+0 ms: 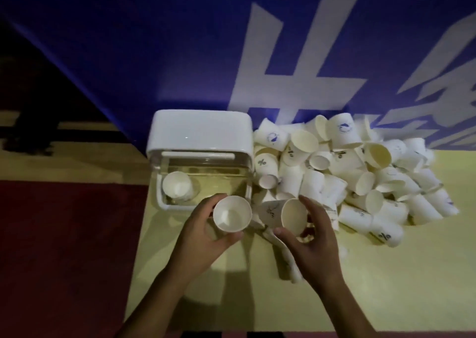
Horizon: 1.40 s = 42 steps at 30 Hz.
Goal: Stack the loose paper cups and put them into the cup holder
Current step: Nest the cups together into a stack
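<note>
My left hand (203, 232) grips an upright white paper cup (231, 212), its mouth facing up at me. Beside it, my right hand (313, 237) holds a second paper cup (286, 215) tilted on its side with its mouth turned toward the right hand. The two cups are close together but apart. Just behind the left hand stands the white cup holder (199, 134), a box with a clear front compartment; one cup (177, 185) sits inside at its left. A big pile of loose paper cups (360, 167) lies to the holder's right.
Everything rests on a pale yellow table (360, 286). A blue banner with white characters (296, 67) rises behind it. A flattened cup (284, 259) lies under my right wrist. Dark red floor (64, 247) shows at the left.
</note>
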Available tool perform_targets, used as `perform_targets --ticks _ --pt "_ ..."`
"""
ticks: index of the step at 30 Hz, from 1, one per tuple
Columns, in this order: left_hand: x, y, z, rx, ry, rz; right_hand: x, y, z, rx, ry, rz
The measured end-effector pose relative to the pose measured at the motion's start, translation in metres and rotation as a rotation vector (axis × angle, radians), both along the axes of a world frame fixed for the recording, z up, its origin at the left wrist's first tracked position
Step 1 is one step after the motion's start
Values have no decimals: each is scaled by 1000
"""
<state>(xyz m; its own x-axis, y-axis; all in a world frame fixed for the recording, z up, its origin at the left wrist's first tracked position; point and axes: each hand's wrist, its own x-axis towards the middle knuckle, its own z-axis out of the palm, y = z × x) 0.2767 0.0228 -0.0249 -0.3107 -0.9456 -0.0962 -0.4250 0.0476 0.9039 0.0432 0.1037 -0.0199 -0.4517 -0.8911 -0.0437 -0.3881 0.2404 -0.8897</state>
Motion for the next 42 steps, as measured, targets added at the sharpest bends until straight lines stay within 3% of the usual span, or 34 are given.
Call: perform_targets --ticks 10,17,28,35,39,42 --pt "104 -63 -20 -113 -18 229 109 -47 -14 41 -63 23" --pt "112 -88 -49 -141 -90 176 124 -45 -10 60 -55 -13" --pt "107 -110 -82 -3 -191 106 141 -76 -6 50 25 34" --pt "110 -114 -93 -77 -230 79 173 -118 -11 -91 127 171" --pt "110 -114 -90 -147 -237 43 189 -139 -28 -57 153 278" --pt "112 -115 -91 -94 -219 43 195 -149 -44 -21 173 330"
